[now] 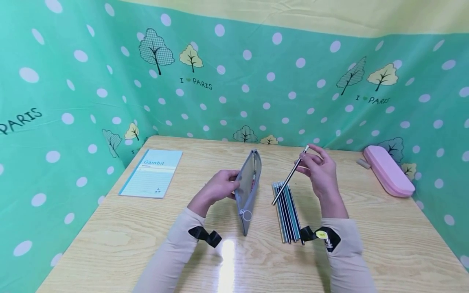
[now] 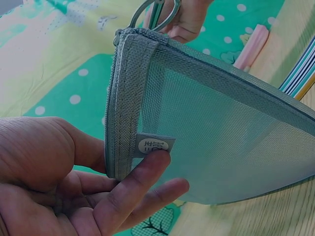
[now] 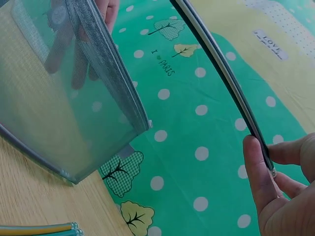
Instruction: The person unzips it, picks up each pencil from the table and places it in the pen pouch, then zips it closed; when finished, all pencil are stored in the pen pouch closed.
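Note:
A grey mesh zipper pouch [image 1: 245, 191] stands on edge above the table, its top gaping and a ring pull at the near end. My left hand [image 1: 221, 186] grips its left side; in the left wrist view the fingers [image 2: 142, 182] press the mesh by a small label. Something reddish lies inside. My right hand [image 1: 320, 169] pinches a dark striped pencil [image 1: 292, 175] by its white-tipped upper end, the other end slanting down toward the pouch. Below it, a row of several pencils [image 1: 287, 215] lies side by side on the table, in dark, teal and gold colours.
A light blue notebook [image 1: 151, 174] lies at the left of the wooden table [image 1: 110, 244]. At the right are a pink pencil case [image 1: 389, 171] and a small grey eraser [image 1: 363, 163]. A green dotted cloth [image 1: 256, 101] hangs behind and along both sides.

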The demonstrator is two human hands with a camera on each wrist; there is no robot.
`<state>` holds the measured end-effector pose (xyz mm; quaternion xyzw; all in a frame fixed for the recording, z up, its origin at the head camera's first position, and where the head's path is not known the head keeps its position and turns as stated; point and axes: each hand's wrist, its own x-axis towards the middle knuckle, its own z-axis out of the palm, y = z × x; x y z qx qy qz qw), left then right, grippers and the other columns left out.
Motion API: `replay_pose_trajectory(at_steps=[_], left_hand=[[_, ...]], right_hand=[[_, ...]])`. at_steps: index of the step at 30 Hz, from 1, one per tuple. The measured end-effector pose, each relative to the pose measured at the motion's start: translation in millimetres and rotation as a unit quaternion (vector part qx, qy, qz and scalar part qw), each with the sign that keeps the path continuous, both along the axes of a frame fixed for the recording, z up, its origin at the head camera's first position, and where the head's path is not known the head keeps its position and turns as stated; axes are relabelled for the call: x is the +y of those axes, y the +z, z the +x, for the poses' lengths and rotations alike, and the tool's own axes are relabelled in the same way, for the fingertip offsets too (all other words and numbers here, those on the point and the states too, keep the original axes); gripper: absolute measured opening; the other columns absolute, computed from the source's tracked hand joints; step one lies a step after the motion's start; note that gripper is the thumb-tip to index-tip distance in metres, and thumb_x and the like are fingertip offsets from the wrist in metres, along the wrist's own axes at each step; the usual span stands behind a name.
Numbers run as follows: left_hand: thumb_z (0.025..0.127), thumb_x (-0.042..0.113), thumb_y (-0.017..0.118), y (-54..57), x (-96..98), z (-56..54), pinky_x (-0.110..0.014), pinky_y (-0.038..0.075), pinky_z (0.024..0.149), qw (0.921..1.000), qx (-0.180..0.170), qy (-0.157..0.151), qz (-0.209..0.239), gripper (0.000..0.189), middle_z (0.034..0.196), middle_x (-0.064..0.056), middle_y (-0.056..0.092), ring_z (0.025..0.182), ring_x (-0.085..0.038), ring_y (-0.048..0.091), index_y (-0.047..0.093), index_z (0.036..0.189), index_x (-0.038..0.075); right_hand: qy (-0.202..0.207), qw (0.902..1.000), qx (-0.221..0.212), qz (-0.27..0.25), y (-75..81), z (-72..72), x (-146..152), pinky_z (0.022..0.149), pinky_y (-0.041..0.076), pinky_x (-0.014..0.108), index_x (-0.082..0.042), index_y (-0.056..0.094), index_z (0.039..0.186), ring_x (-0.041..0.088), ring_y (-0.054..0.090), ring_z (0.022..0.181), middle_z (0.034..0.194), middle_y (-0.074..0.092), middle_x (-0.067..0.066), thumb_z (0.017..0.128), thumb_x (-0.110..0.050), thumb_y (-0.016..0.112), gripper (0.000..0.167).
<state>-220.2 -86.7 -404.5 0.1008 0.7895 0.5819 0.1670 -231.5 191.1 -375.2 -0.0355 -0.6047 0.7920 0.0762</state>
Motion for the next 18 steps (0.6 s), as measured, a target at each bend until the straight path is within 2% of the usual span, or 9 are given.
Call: replay_pose_trajectory(at_steps=[6, 10, 18], left_hand=[[0.097, -0.003, 0.047, 0.6, -0.3, -0.4, -0.039, 0.067, 0.078, 1.0000, -0.002, -0.003, 0.000, 0.052, 0.141, -0.032, 0.057, 0.111, -0.041, 0.070, 0.045, 0.149, -0.012], [0.097, -0.003, 0.048, 1.1, -1.2, -0.8, -0.039, 0.067, 0.077, 1.0000, 0.002, -0.004, -0.002, 0.052, 0.140, -0.032, 0.058, 0.109, -0.041, 0.070, 0.046, 0.148, -0.012], [0.097, -0.004, 0.047, 2.9, -0.7, -1.7, -0.039, 0.067, 0.078, 1.0000, -0.001, -0.003, 0.000, 0.051, 0.141, -0.032, 0.058, 0.109, -0.040, 0.070, 0.045, 0.148, -0.013]], right_hand=[[-0.014, 0.9997, 0.000, 0.017, -0.6, -0.1, -17, 0.071, 0.065, 0.021, -0.017, 0.056, 0.128, 0.008, 0.072, 0.073, 0.085, 0.068, -0.004, 0.101, 0.001, 0.060, 0.033], [-0.021, 0.9997, 0.010, 0.009, -2.3, -1.1, -34, 0.074, 0.065, 0.023, -0.014, 0.053, 0.133, 0.010, 0.073, 0.075, 0.087, 0.068, -0.004, 0.101, 0.000, 0.060, 0.035], [-0.031, 0.9990, 0.030, -0.011, -4.1, -4.8, -59, 0.070, 0.065, 0.024, -0.007, 0.051, 0.138, 0.010, 0.073, 0.072, 0.083, 0.067, -0.006, 0.100, 0.003, 0.060, 0.040]])
